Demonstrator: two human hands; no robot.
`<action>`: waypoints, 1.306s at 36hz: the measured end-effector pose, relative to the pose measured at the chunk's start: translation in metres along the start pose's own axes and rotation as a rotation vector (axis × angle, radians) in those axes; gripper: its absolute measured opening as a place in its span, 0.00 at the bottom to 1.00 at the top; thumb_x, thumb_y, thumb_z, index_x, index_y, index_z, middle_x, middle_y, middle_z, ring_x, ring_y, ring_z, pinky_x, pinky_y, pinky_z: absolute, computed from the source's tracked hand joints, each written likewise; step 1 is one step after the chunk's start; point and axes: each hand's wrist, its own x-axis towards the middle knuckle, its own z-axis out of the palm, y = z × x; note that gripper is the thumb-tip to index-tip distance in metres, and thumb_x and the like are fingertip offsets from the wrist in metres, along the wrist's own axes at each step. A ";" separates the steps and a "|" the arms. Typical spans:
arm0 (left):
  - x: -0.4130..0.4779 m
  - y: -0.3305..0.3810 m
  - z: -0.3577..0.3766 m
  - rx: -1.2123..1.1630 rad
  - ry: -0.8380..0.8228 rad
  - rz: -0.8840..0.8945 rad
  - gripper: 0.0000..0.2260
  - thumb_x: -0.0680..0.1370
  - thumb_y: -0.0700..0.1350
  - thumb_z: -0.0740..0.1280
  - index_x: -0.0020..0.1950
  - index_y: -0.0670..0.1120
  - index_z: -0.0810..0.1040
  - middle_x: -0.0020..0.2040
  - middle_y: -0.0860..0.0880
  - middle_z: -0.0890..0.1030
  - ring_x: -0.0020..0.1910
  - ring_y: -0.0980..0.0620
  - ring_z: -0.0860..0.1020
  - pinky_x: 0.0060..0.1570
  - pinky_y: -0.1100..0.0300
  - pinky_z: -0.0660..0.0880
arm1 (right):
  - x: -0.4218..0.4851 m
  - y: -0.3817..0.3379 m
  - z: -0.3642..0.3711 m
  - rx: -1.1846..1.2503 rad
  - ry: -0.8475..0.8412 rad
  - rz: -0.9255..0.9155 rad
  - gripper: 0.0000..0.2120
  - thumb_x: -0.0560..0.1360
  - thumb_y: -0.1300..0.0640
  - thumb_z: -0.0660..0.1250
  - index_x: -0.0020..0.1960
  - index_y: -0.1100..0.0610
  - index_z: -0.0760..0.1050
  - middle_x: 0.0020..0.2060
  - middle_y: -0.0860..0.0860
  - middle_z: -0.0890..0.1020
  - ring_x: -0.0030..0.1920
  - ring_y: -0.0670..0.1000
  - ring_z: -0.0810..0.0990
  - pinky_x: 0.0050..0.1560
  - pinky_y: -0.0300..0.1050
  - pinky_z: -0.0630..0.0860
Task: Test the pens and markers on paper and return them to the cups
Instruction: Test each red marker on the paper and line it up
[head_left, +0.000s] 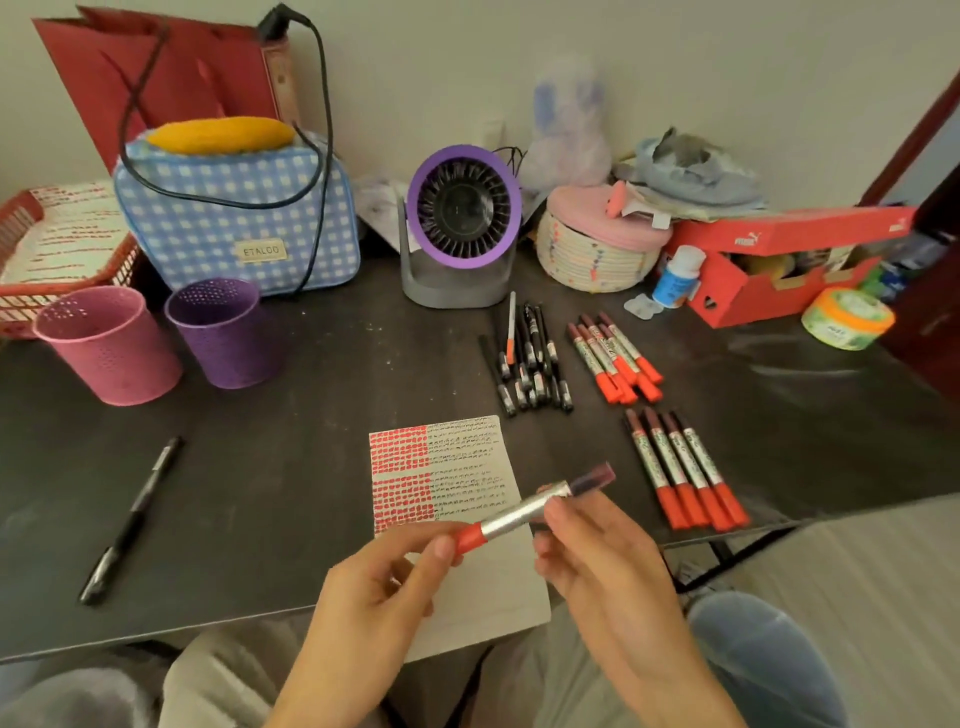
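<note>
Left hand (374, 592) fingers pinch the marker (522, 512) at its red end, right hand (608, 566) fingers clamped on the barrel, paper (467, 462) just beneath both; if that end is the cap, a hard yank could slip and ink skin or worktop (285, 467).

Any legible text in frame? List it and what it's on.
"ETALOO": patch on the blue gingham bag.
"PUMA": lid of the red shoebox.
Too blurred to read: labels on the held marker, the loose red-capped markers, the black pens, the white bottle and the round tub.
</note>
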 end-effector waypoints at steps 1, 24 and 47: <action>0.001 0.003 0.005 0.015 -0.008 0.012 0.11 0.74 0.62 0.64 0.53 0.68 0.82 0.47 0.60 0.85 0.36 0.55 0.80 0.38 0.67 0.75 | -0.001 0.003 0.003 0.000 0.011 -0.007 0.28 0.60 0.40 0.84 0.53 0.56 0.85 0.47 0.51 0.86 0.44 0.48 0.83 0.43 0.40 0.79; 0.079 -0.043 -0.053 0.937 -0.019 0.042 0.34 0.76 0.73 0.40 0.80 0.64 0.54 0.82 0.57 0.52 0.81 0.55 0.48 0.79 0.45 0.47 | 0.049 -0.068 -0.134 -1.042 0.311 -0.130 0.04 0.79 0.43 0.67 0.50 0.36 0.81 0.33 0.48 0.83 0.31 0.41 0.79 0.39 0.39 0.76; 0.082 -0.052 -0.054 0.924 -0.036 -0.018 0.35 0.73 0.73 0.42 0.80 0.66 0.51 0.81 0.60 0.48 0.80 0.57 0.45 0.78 0.49 0.40 | 0.086 -0.088 -0.192 -1.538 0.317 0.132 0.14 0.79 0.48 0.70 0.63 0.47 0.83 0.54 0.48 0.87 0.58 0.51 0.83 0.52 0.41 0.72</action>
